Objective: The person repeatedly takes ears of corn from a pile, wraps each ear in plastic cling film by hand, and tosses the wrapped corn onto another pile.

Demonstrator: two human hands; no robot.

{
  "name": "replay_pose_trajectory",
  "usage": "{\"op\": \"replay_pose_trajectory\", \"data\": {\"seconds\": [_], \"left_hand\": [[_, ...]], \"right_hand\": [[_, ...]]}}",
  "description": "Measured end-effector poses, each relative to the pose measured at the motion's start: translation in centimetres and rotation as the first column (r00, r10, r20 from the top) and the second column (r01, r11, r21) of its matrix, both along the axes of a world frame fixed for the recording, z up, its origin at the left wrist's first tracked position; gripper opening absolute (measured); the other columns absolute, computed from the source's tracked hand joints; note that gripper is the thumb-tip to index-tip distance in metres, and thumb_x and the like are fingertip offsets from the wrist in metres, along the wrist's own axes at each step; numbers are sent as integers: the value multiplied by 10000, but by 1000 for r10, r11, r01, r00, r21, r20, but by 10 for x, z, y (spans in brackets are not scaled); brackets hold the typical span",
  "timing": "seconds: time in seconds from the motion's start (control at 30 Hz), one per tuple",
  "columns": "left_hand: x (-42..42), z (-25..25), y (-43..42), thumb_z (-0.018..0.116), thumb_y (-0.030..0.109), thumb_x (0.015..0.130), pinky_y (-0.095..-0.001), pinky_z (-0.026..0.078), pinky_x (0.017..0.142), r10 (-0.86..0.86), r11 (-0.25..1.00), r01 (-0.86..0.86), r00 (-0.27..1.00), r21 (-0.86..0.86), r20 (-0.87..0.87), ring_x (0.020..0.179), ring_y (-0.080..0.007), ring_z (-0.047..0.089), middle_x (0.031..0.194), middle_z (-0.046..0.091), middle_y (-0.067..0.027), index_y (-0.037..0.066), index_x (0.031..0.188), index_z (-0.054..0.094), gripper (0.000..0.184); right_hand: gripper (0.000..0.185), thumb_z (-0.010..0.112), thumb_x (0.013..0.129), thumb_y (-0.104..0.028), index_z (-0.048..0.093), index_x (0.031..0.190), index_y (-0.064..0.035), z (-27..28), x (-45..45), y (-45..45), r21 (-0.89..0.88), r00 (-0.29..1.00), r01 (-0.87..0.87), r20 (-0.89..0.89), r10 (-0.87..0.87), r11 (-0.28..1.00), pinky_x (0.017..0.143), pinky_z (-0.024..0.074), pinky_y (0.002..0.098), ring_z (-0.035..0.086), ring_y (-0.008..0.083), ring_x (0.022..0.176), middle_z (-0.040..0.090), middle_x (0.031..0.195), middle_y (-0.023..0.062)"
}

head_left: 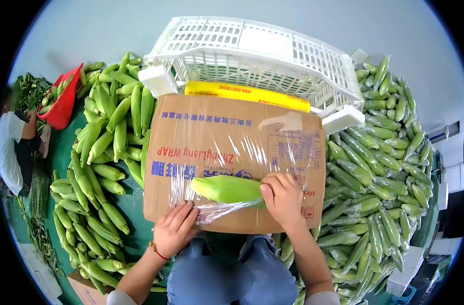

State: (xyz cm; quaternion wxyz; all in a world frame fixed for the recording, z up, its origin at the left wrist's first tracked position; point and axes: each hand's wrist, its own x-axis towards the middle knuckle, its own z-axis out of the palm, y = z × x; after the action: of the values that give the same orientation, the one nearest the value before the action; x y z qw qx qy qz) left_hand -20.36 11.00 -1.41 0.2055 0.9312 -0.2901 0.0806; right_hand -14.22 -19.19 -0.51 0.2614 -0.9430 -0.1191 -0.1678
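A green corn cob (227,189) in its husk lies crosswise on clear plastic film (216,147) stretched over a cardboard box (191,122). My right hand (283,195) grips the cob's right end, thumb on top. My left hand (176,229) is at the box's near edge, its fingers close together on the film's gathered edge, below and left of the cob. Behind the box runs a yellow film carton (247,95) marked ZHONG LIANG WRAP.
Unwrapped corn (110,112) is heaped on the left, film-wrapped corn (364,193) on the right. A white plastic crate (262,43) stands behind the box. At the far left, a person (16,137) is beside a red basket (64,109).
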Motion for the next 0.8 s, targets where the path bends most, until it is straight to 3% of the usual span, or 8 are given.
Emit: {"op": "replay_pose_trajectory", "data": {"seconds": [0.17,0.23,0.33,0.43,0.53,0.63,0.7,0.8], "left_hand": [[66,51,33,725,149,786,-350,542,680,-311,941,211,848,-264,-429,774,-227,685,840,696,-40,95,903,690,134],[110,78,20,709,177,829,-383,525,637,-281,960,277,937,-49,-209,688,-263,656,792,666,-63,91,867,646,113],[131,93,-7,697,220,842,-384,503,606,-150,926,77,974,-369,-173,644,-270,627,728,616,-69,83,845,607,163],[88,91,-20,708,240,815,-367,497,596,-288,956,283,955,-76,-67,657,-260,619,723,581,-73,75,860,595,206],[43,60,-29,745,198,747,-359,517,638,-124,992,124,992,5,-12,713,-258,626,766,587,-72,70,826,597,211],[42,37,2,718,183,788,-373,515,595,-180,981,182,983,67,-32,688,-255,631,820,603,-80,79,870,593,182],[51,59,24,663,67,797,-361,530,610,-52,999,46,955,-27,-292,713,-260,645,854,630,-88,58,884,601,108],[126,109,10,644,-41,731,-414,482,706,38,999,-29,980,-45,197,817,-338,564,890,592,-114,37,860,590,160]], "right_hand": [[158,689,813,-263,664,785,-110,-5,5,-4,-36,997,-63,31,64,997,588,471,361,583,233,692,568,723,16],[133,680,813,-236,664,761,-115,-7,8,-4,-30,998,-60,33,61,998,569,470,354,582,228,669,569,705,14],[128,666,818,-212,662,733,-117,-8,9,-3,0,998,-45,41,45,999,563,476,354,586,225,652,569,683,17],[159,649,835,-215,665,722,-104,-5,11,-3,20,1000,-19,-8,19,1000,568,485,364,594,238,651,580,679,37],[194,633,849,-228,663,712,-93,-1,16,-2,34,994,16,-109,-12,999,561,487,374,595,252,645,581,666,55],[221,628,853,-239,657,698,-84,0,18,-2,60,989,22,-149,-13,998,554,487,379,599,258,646,584,658,61],[202,632,831,-223,651,686,-84,-3,18,-4,32,995,-8,-96,11,999,544,487,373,600,251,628,590,661,55],[173,637,803,-194,646,672,-80,-7,18,-2,28,998,-41,-35,42,999,531,483,368,594,249,606,577,647,56]]}}
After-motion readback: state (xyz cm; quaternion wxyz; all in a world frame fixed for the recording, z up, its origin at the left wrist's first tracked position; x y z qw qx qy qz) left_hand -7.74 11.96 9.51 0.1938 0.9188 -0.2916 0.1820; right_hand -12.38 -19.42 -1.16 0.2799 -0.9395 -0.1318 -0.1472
